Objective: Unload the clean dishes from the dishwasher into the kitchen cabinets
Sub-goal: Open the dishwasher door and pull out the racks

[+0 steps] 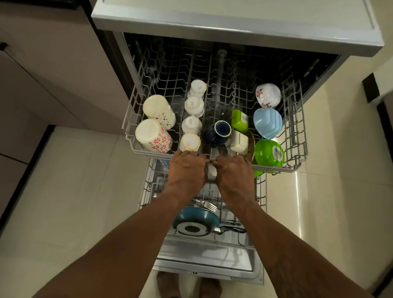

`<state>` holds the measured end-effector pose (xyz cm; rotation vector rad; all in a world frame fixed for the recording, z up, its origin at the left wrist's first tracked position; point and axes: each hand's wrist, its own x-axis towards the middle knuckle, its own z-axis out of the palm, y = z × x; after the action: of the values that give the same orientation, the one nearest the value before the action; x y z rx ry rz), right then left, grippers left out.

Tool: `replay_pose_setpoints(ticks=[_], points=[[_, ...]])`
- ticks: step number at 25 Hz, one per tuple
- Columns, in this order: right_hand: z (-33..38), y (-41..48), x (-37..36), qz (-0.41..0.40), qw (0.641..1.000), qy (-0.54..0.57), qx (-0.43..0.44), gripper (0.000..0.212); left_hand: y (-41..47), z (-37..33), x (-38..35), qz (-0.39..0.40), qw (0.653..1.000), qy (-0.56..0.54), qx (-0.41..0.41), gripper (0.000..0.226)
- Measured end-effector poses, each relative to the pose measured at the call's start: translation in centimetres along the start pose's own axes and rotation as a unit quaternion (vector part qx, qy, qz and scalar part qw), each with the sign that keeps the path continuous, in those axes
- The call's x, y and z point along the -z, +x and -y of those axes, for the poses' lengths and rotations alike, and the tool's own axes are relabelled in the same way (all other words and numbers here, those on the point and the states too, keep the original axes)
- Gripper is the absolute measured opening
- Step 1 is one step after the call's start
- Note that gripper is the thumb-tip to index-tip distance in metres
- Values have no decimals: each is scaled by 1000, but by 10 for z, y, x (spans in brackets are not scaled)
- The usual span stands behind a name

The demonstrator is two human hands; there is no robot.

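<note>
The dishwasher (237, 31) is dark inside behind the pulled-out upper rack (296, 140), which hides most of the lower rack (143, 192); there mainly a blue pan (195, 218) shows between the forearms. Mugs (154, 132) and bowls (267, 122) sit upside down in the upper rack. Left hand (187, 169) and right hand (232, 174), side by side, curl their fingers over its front rail.

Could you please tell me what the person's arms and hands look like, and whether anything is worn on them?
Both forearms are bare, with no sleeves in view. The left hand and right hand wear no gloves, and neither wrist carries a watch or bracelet. The right forearm bears a faint dark pattern, perhaps a tattoo, too blurred to read.
</note>
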<state>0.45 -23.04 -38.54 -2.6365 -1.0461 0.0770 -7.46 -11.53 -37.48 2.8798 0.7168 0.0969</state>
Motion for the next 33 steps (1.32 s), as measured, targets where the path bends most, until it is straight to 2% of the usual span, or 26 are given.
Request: replay_pose_setpoints(ticks=[6,9,13,17,21,25,28,30,33], points=[[2,-13,12,17,1000,11,-10,4,-14,-8,2,9,1000,-9,7,14],[9,-12,21,39,998,29,-43,15,-14,-14,20,66,998,-10,6,13],[23,-21,57,75,993,65,-61,7,-21,-14,65,132,991,3,-2,20],[49,-39,118,91,992,74,-51,20,-43,-13,137,174,984,31,-9,17],[82,-58,191,94,991,94,-21,17,-72,-8,215,170,985,23,5,18],[114,-68,247,64,994,86,24,29,-100,-1,277,132,990,33,20,22],[131,-66,273,54,994,71,63,26,-117,8,309,102,993,47,27,28],[144,-64,288,49,993,71,76,31,-125,16,327,102,993,49,46,33],[171,-59,308,24,992,68,104,28,-129,27,356,83,994,35,61,30]])
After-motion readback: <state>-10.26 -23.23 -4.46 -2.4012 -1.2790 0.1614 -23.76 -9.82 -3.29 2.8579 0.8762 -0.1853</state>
